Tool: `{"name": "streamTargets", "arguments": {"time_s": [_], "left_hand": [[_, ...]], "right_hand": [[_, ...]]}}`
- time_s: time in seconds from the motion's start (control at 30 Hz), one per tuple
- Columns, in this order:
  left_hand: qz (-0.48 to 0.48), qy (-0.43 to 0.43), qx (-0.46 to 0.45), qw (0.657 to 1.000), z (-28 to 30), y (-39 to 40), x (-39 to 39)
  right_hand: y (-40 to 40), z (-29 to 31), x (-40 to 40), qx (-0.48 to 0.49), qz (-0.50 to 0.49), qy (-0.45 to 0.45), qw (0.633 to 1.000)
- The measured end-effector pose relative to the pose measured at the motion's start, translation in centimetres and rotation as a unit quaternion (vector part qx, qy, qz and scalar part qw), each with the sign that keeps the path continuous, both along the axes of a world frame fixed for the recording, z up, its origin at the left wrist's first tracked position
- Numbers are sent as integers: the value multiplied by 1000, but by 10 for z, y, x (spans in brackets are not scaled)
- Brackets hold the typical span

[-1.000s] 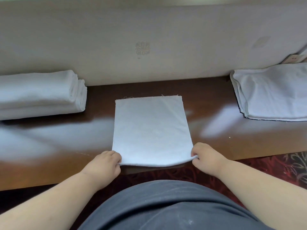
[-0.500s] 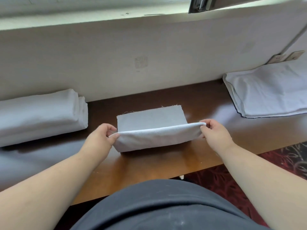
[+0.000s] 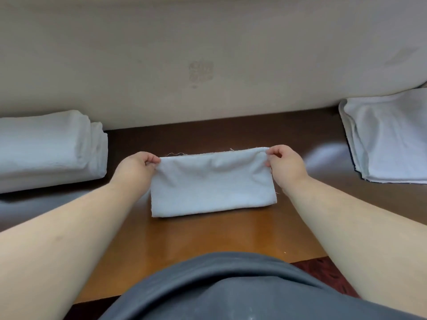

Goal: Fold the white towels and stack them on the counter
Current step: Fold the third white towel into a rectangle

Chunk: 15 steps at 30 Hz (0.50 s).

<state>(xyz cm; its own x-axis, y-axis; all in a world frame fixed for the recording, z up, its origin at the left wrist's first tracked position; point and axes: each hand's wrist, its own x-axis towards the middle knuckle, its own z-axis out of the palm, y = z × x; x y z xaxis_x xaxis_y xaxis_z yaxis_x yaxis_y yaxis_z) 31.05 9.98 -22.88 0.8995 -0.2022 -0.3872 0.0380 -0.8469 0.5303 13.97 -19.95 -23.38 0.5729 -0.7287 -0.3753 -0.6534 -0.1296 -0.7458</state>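
Note:
A white towel [image 3: 212, 185] lies folded in half on the brown wooden counter [image 3: 208, 239], its fold toward me and its loose edges at the far side. My left hand [image 3: 136, 169] pinches the far left corner. My right hand [image 3: 285, 166] pinches the far right corner. At the left stands a stack of folded white towels [image 3: 48, 148]. At the right edge lies a flat pile of unfolded white towels [image 3: 390, 137].
A beige wall [image 3: 208, 54] rises directly behind the counter. The counter's front edge runs just before my grey shirt [image 3: 219, 289]. Red patterned carpet [image 3: 328, 273] shows below the edge at the right.
Both hands carried the towel's near edge up and over to the far edge, folding it in half. The near corners they held now lie on the far corners.

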Motion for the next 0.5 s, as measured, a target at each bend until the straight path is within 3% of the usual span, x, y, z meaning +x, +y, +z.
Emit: {"name": "streamTargets", "arguments": {"time_s": [0.2,0.3,0.4,0.5], "left_hand": [[-35,56,4,998,-28,-12,5],[-138,49,100,984,-32,-13,-7],[-277,-33,186,942,-28,-11,-34],[-415,-100,157,891,-30,-6,-70]], "right_hand": [[-8,-16,13,95,68,50,992],[-8,-25,10,81,111,92,986],[14,-19,-2,-61,189,111,974],[53,-14,-19,-197,381,120,895]]}}
